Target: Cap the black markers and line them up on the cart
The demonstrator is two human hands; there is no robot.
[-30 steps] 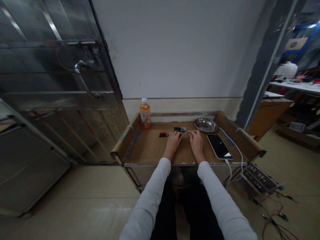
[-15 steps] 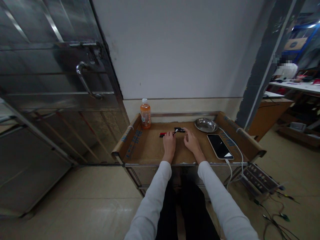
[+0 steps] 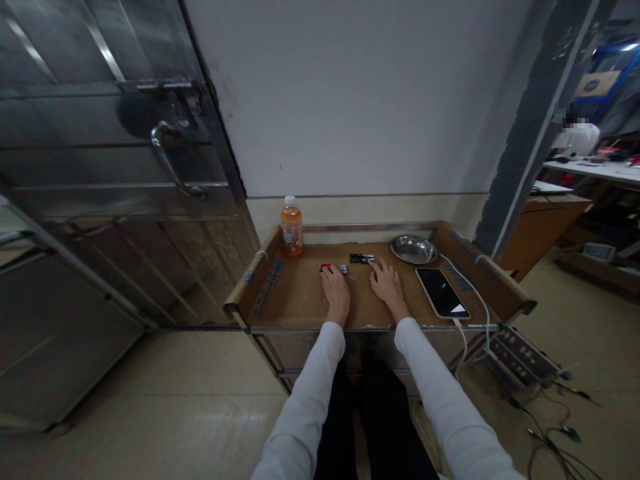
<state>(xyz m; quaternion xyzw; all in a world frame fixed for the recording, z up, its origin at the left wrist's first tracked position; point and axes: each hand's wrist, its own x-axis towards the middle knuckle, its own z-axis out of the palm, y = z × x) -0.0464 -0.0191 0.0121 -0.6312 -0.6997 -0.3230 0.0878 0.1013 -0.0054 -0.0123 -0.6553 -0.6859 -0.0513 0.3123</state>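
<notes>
My left hand (image 3: 335, 291) rests on the brown cardboard-lined tray table (image 3: 300, 297), its fingertips touching a red-capped marker (image 3: 332, 269). Its fingers look curled, and I cannot make out whether they grip the marker. My right hand (image 3: 385, 284) lies flat beside it with fingers spread and nothing in it. A black marker (image 3: 361, 258) lies just beyond my right fingertips, apart from them.
An orange drink bottle (image 3: 291, 227) stands at the table's back left. A steel bowl (image 3: 413, 249) sits at the back right, with a phone (image 3: 442, 293) on a white cable (image 3: 475, 300) in front of it. A metal door (image 3: 115, 160) is at left. A power strip (image 3: 523, 361) lies on the floor.
Both hands have drawn back from the markers toward me. The right hand let go of a marker and now lies flat. The left hand slid left to the red-capped marker.
</notes>
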